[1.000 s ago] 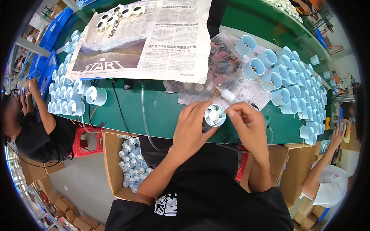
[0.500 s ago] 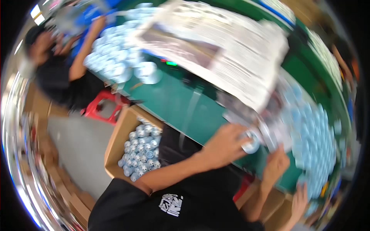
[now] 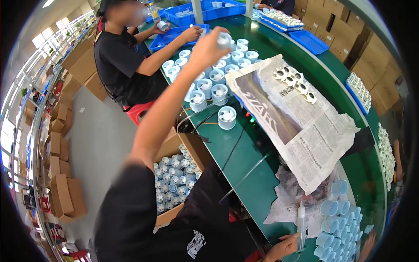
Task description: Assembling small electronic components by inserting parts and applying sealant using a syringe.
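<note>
High over the far end of the green table, my left hand (image 3: 206,52) grips a light blue cup (image 3: 224,40), a little blurred. Under and around it stands a group of light blue cups with white fan-like parts inside, one of them a nearer cup (image 3: 227,117) at the group's front edge. At the lower right, my right hand (image 3: 284,248) is closed on a clear syringe (image 3: 301,225) that points away from me. Beside the syringe, many empty light blue cups (image 3: 329,208) lie close together. Stained paper (image 3: 286,192) is spread under the syringe's tip.
A newspaper (image 3: 314,153) carries several white parts with dark centres (image 3: 290,78). Below the table edge, a carton (image 3: 192,150) holds many cups. A co-worker (image 3: 118,65) sits at the far left by blue trays (image 3: 181,16). A thin tube (image 3: 248,172) crosses the table.
My left hand has carried the cup from beside the syringe to the far group of cups. My right hand stays at the syringe. The view has turned toward the left.
</note>
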Action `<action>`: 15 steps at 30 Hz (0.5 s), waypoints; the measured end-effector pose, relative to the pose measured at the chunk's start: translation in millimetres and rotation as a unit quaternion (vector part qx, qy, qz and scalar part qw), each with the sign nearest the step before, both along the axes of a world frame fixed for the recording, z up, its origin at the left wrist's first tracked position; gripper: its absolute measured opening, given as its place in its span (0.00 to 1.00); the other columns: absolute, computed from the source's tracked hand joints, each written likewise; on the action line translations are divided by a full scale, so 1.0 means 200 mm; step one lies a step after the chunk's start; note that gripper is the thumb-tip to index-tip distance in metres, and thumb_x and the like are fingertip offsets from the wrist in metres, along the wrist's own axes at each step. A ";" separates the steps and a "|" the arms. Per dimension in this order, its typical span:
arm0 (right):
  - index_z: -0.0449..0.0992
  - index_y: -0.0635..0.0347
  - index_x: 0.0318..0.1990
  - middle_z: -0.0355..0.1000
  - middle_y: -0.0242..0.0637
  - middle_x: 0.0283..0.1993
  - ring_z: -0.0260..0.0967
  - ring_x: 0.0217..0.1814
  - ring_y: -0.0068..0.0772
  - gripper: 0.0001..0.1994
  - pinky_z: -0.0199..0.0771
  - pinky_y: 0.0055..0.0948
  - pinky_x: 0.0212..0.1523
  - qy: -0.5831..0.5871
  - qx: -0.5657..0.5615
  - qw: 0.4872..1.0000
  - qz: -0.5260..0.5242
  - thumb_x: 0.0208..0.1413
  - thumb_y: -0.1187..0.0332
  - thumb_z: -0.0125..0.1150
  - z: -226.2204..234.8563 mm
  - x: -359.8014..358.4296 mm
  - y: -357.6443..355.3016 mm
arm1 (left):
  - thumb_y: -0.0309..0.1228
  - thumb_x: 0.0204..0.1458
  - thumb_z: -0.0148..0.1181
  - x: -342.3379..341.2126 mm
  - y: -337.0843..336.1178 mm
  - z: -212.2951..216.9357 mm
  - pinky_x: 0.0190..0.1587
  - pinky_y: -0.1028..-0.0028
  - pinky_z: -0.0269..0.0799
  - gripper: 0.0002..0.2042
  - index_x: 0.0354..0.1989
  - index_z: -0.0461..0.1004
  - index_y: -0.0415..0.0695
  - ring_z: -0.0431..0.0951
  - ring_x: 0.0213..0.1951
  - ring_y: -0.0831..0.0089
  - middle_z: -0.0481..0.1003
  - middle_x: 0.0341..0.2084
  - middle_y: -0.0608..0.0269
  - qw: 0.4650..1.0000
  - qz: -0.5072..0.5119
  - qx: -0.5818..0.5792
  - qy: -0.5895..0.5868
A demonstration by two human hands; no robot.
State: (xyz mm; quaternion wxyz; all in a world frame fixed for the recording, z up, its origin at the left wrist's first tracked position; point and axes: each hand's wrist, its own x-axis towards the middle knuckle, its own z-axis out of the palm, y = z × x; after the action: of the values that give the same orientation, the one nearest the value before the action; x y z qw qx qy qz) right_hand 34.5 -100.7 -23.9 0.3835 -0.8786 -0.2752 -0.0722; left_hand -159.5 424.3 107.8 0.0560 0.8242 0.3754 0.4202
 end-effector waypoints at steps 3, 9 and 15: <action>0.70 0.62 0.09 0.63 0.43 0.09 0.58 0.12 0.41 0.31 0.58 0.43 0.19 -0.030 0.015 0.999 0.001 0.66 0.60 0.43 0.00 -0.02 -0.01 | 0.40 0.39 0.69 -0.02 0.57 -0.07 0.46 0.57 0.73 0.28 0.50 0.66 0.48 0.78 0.42 0.48 0.78 0.37 0.46 0.989 0.122 -0.014 0.084; 0.64 0.67 0.14 0.60 0.41 0.12 0.57 0.14 0.37 0.24 0.53 0.35 0.20 -0.055 -0.002 0.998 -0.022 0.65 0.70 0.42 -0.11 -0.03 0.04 | 0.38 0.38 0.66 0.26 1.11 -0.59 0.47 0.55 0.72 0.30 0.53 0.63 0.46 0.76 0.45 0.46 0.74 0.43 0.43 0.970 0.145 -0.129 0.144; 0.63 0.62 0.15 0.57 0.41 0.15 0.57 0.17 0.42 0.14 0.53 0.38 0.19 -0.040 0.041 0.997 0.042 0.52 0.76 0.51 -0.04 0.01 0.09 | 0.43 0.50 0.60 -0.27 1.87 -0.51 0.52 0.62 0.67 0.26 0.54 0.67 0.41 0.72 0.48 0.56 0.72 0.49 0.49 0.904 0.032 -0.106 0.412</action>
State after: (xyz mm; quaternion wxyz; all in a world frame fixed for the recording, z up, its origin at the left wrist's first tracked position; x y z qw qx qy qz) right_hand 36.5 -82.5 -32.6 0.4102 -0.8464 -0.3236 -0.1027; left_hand -213.7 797.8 5.6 -0.0296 0.9007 0.4334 0.0024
